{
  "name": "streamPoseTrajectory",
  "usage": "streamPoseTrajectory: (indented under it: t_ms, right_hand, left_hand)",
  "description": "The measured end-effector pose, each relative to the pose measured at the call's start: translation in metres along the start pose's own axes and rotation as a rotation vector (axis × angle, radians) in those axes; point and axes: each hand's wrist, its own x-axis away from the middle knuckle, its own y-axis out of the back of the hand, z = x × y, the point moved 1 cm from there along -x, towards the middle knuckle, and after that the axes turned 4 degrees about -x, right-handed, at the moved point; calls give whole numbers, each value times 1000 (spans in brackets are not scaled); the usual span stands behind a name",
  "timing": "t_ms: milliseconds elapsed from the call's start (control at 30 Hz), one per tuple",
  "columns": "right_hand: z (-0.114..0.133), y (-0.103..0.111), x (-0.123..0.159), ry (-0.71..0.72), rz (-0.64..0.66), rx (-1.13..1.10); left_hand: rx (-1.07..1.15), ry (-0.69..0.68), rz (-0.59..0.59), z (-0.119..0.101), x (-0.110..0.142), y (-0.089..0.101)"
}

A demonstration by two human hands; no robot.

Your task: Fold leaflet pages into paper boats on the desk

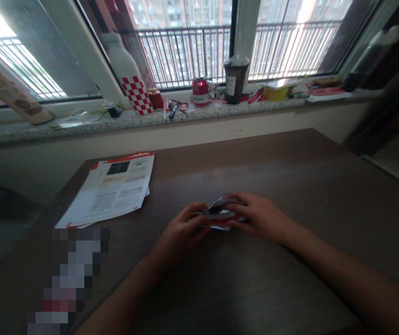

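Between my two hands, at the middle of the table, is a small folded piece of printed paper (225,215) with white, red and dark parts. My left hand (187,226) is closed on its left side, the fingers partly hidden. On the right side, my right hand (260,215) grips the paper with bent fingers. The folded paper stands up in a peak at its far edge, and its underside is close to or on the tabletop; I cannot tell which.
Printed sheets (122,190) lie on the brown table (290,163) at the left. A blurred-out object (77,274) is nearer me. Along the windowsill (94,123) stand a checkered bottle (132,79), a red can (200,92), a dark cup (236,83) and a yellow container (275,92).
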Motion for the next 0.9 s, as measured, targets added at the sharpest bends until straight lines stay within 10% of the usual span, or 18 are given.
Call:
streamPoseTrajectory:
  t_ms: [900]
  right_hand:
    - [-16,3,6,34,-91,1]
  left_hand:
    - [-51,137,-72,9,-2,2]
